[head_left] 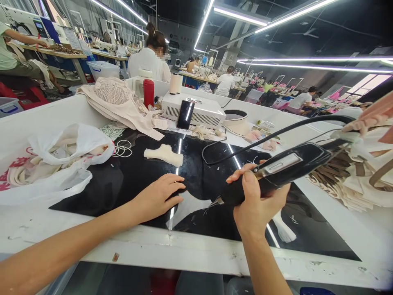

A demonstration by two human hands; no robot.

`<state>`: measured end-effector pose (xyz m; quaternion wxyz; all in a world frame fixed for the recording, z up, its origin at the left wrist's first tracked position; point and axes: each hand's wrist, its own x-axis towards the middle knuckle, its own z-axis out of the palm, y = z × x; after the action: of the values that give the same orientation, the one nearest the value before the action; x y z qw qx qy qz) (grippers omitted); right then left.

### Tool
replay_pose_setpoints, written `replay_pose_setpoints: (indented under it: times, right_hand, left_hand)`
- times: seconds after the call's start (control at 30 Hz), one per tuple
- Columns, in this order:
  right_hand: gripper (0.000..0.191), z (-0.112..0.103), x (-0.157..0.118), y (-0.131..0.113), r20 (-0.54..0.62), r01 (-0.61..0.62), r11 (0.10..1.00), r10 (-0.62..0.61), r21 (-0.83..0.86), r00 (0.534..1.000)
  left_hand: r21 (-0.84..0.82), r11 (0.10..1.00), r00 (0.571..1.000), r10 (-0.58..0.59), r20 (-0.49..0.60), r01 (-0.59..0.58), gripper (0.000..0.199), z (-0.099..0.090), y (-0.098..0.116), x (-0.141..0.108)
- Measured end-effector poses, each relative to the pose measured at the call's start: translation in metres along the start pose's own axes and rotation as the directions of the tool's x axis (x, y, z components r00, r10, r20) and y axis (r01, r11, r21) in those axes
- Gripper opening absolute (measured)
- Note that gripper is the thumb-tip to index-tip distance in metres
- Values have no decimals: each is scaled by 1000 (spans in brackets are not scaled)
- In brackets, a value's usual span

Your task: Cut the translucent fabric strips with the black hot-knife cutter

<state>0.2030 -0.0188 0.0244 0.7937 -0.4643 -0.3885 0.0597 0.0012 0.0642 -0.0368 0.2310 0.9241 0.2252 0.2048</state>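
A thin, translucent white fabric piece (190, 208) lies on the glossy black board (107, 188) in front of me. My left hand (162, 194) rests with its fingers stretched out over the left edge of this piece. My right hand (258, 205) is wrapped round a black corded hand tool (281, 166) with a narrow metal tip. That tip points down and left at the fabric's right corner; whether it touches cannot be made out. A stack of cream fabric pieces (164, 155) lies beyond my left hand. Another pale stack (284, 228) is partly behind my right wrist.
A plastic bag (72, 141) of scraps stands left. At the back are beige garments (123, 102), a phone (185, 114), a white vented box (196, 107) and a red bottle (149, 93). A black cable (245, 148) arcs to the right, near fabric stacks (344, 180). Other people sit beyond.
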Motion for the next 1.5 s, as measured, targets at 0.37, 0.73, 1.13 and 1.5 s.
replay_pose_setpoints:
  times: [0.37,0.73,1.13,1.5]
  right_hand:
    - [28,-26,-22,-1,-60,490,831,-521,-265,851]
    - [28,-7,-32,49,692,81,865,337,-496,638]
    - [31,29,-12,63,663,61,913,246,-404,707]
    - [36,82,2,94,683,243,853,167,-462,711]
  left_hand:
    - [-127,992,1000,-7,-13,5,5,7,0,2]
    - [-415,889,972,-231,-44,192,12,-13,0,7]
    - [-638,719,919,-392,-46,275,37,-20,-36,18]
    - [-165,892,834,-453,-316,422,11,-60,-54,42]
